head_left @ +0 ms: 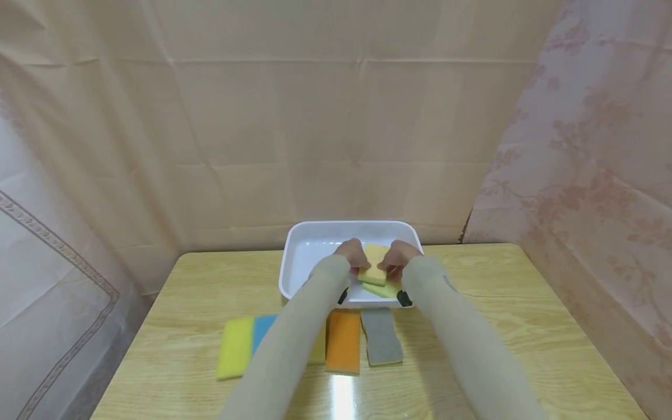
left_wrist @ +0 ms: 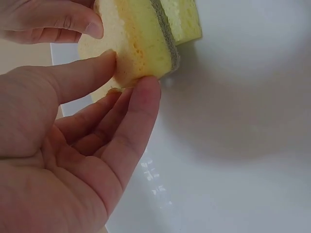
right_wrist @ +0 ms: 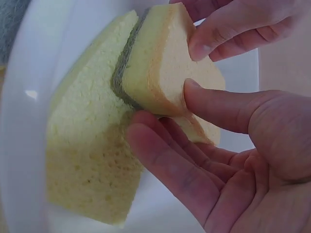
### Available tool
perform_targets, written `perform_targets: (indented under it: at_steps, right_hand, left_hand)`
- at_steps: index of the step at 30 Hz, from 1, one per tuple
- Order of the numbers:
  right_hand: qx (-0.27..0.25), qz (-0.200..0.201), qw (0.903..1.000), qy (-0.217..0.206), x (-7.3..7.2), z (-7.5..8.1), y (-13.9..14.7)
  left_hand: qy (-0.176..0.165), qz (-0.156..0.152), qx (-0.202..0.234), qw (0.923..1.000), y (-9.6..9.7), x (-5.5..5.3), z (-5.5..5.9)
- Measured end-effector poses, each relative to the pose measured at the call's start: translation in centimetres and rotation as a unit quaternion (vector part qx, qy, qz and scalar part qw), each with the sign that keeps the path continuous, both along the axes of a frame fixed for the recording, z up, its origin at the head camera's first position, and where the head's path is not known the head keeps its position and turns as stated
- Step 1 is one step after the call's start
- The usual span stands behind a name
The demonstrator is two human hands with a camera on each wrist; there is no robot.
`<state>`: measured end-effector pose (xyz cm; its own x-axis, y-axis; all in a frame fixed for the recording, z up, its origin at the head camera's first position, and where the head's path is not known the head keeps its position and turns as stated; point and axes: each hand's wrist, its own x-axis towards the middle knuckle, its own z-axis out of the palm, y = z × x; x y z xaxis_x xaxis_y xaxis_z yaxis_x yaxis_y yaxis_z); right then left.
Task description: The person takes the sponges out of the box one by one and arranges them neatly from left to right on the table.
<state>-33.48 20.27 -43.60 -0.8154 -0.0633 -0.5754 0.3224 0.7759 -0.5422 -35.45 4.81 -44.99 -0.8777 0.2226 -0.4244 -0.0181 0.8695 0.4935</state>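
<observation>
A pale yellow sponge [head_left: 374,265] with a grey scouring layer is held over a white tray [head_left: 300,262]. My left hand [head_left: 353,255] pinches its left side between thumb and fingers. On the opposite side, my right hand [head_left: 400,255] pinches it too. In the right wrist view the held sponge [right_wrist: 175,68] has a peach-toned top face, and its waisted edge shows between the hands. Beneath it a light yellow sponge [right_wrist: 92,160] lies in the tray, partly covered by the held one.
In front of the tray, on the wooden table [head_left: 514,303], lie a yellow sponge [head_left: 234,347], a blue one [head_left: 262,328], an olive-yellow one [head_left: 318,347], an orange one [head_left: 343,344] and a grey wavy-edged one [head_left: 382,337]. My left forearm hides part of the row. A beige curtain [head_left: 325,116] hangs behind.
</observation>
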Motion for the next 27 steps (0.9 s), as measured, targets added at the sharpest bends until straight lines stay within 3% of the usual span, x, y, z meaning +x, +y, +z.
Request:
perform_targets:
  at_steps: [7, 14, 22, 25, 27]
  right_hand:
    - [0.038, -0.001, 0.9992, 0.012, 0.1, -0.8, -1.2]
    - [-0.001, -0.089, 0.9959, -0.016, 0.0, -1.2, -1.8]
    - [-0.015, -0.092, 0.9954, -0.022, -0.4, -1.1, -1.3]
    - [-0.035, -0.1, 0.9938, -0.034, -0.7, -1.1, -0.8]
    - [-0.043, -0.097, 0.9938, -0.035, -0.9, -1.1, -0.4]
  left_hand:
    - [0.011, -0.015, -0.046, 0.9988, 0.4, 0.7, -0.1]
    - [0.006, -0.007, -0.052, 0.9986, 1.1, 0.0, -0.7]
    - [0.032, -0.04, -0.084, 0.9951, 1.3, -0.4, 0.0]
    - [0.023, -0.042, -0.077, 0.9959, 1.2, -0.3, 0.5]
    - [-0.004, -0.025, -0.045, 0.9987, 1.0, -0.3, 0.8]
